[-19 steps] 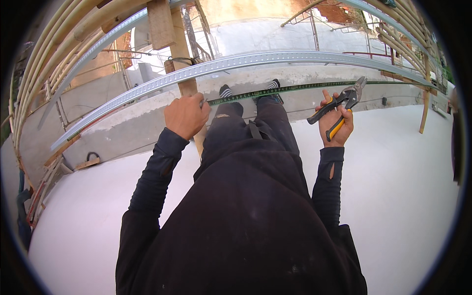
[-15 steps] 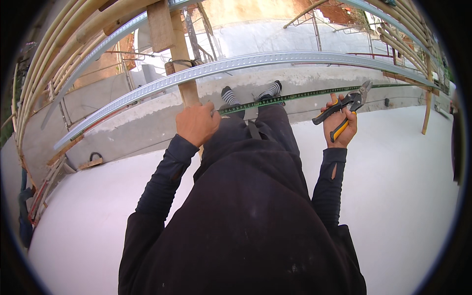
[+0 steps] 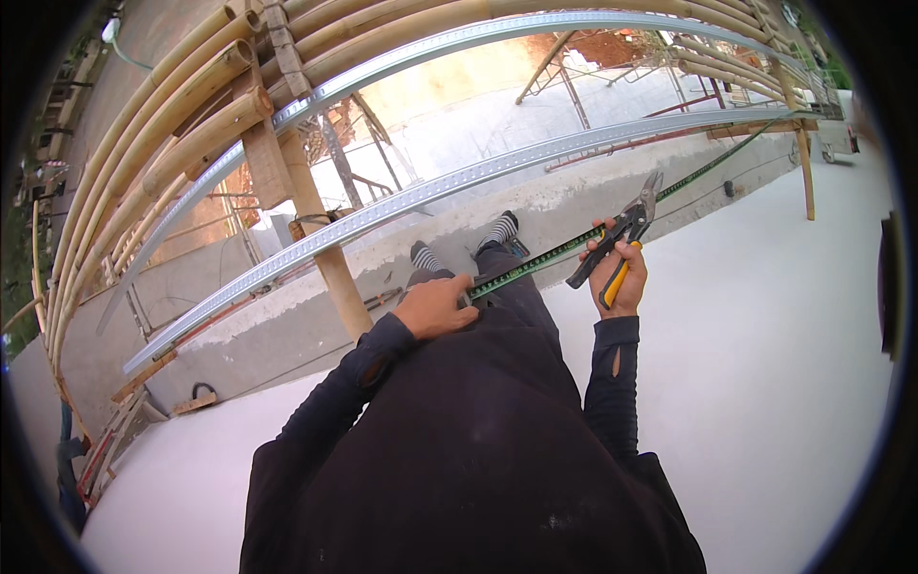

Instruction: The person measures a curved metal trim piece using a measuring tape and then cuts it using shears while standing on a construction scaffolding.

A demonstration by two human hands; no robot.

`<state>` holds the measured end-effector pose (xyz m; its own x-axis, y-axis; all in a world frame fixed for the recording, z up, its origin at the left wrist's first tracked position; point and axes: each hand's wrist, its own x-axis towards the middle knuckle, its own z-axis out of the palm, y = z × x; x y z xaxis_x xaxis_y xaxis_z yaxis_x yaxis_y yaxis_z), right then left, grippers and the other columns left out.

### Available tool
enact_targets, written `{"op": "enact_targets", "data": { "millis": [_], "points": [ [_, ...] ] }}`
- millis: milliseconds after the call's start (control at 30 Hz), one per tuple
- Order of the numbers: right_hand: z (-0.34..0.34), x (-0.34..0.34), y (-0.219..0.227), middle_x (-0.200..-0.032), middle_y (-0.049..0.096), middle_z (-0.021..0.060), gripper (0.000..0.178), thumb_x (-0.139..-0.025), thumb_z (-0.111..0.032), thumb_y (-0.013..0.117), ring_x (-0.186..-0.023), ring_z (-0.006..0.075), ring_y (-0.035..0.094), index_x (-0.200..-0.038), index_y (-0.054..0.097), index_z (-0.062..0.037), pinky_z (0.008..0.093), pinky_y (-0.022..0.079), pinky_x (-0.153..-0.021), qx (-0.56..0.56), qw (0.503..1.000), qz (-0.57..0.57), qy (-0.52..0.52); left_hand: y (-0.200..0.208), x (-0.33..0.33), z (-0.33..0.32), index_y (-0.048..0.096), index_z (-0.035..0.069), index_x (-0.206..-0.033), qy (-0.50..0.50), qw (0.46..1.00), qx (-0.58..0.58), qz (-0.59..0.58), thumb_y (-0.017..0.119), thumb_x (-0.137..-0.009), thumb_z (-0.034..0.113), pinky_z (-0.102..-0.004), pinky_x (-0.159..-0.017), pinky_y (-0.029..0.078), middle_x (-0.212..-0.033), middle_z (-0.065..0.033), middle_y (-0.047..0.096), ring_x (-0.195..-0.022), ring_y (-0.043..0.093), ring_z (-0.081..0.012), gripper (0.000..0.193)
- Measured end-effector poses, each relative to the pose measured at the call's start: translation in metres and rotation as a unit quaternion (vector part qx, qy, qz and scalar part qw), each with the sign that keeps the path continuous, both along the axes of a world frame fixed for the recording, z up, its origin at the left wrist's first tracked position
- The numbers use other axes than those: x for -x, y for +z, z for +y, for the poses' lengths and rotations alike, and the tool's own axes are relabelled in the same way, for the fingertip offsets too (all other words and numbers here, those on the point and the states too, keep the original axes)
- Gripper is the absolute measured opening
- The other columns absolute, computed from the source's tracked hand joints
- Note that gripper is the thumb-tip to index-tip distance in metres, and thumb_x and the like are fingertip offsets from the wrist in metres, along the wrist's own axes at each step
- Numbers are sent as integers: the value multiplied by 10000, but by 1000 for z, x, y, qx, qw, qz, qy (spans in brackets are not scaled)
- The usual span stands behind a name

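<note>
My left hand [image 3: 435, 308] is closed in front of my waist, on the near end of a green tape measure [image 3: 543, 260]. What it grips is mostly covered by the fingers. From there the blade runs up to the right, passing by my right hand and reaching the far end of a metal channel. Tin snips [image 3: 626, 230] with black and yellow handles lie in my right hand [image 3: 622, 285], jaws pointing up and away. The fingers curl round the handles, close to the tape. A long perforated metal channel [image 3: 411, 196] spans the view beyond both hands.
A second metal channel [image 3: 382, 69] runs farther out, along bamboo poles [image 3: 191, 105]. An upright bamboo post [image 3: 342, 292] stands left of my feet. Beyond my striped socks [image 3: 499, 228] is a concrete ledge [image 3: 564, 191], with scaffolding below. A white surface [image 3: 746, 383] spreads around me.
My left hand has moved down and right, toward my waist, bringing the tape's near end with it. The snips and my right hand shifted slightly left and lower. The view has turned.
</note>
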<state>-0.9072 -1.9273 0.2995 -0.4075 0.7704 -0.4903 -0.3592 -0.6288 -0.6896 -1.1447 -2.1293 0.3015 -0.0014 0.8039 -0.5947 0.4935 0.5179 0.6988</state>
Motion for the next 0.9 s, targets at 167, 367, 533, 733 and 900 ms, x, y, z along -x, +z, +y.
{"op": "enact_targets", "data": {
  "millis": [167, 367, 533, 733, 900],
  "points": [
    [25, -11, 18, -1107, 581, 94, 400, -822, -111, 557, -811, 183, 599, -1210, 515, -18, 364, 543, -721, -4, 998, 0, -55, -16, -29, 73, 555, 20, -1152, 27, 992, -71, -101, 657, -777, 264, -399, -788, 495, -988, -227, 643, -881, 646, -333, 459],
    [36, -29, 31, -1162, 583, 115, 432, -831, -114, 550, -857, 196, 620, -1249, 493, -22, 382, 527, -801, -20, 996, 10, -86, -16, -75, 164, 582, -32, -1085, 1, 988, -21, -154, 649, -766, 279, -380, -732, 502, -873, -213, 655, -810, 654, -290, 451],
    [54, -52, 38, -1281, 521, 151, 471, -818, -118, 553, -900, 217, 601, -1270, 478, -10, 399, 511, -826, -35, 995, 8, -94, -13, -92, 186, 581, -69, -1026, -14, 990, -35, -133, 651, -766, 288, -369, -677, 503, -806, -203, 649, -753, 654, -292, 447],
    [96, -80, 20, -1254, 516, 135, 485, -810, -135, 558, -941, 227, 583, -1274, 468, -26, 406, 499, -856, -27, 987, 103, -122, 13, -57, 147, 578, -66, -1026, -21, 997, 30, -62, 647, -777, 308, -390, -736, 504, -864, -232, 653, -820, 655, -323, 455],
    [144, -82, -12, -1353, 467, 173, 485, -802, -148, 547, -936, 248, 583, -1268, 471, -35, 423, 477, -864, -2, 989, 125, -79, 29, -36, 117, 586, -62, -1046, -56, 998, 16, 19, 651, -774, 325, -392, -821, 487, -944, -252, 648, -927, 642, -340, 477]
  ]
}}
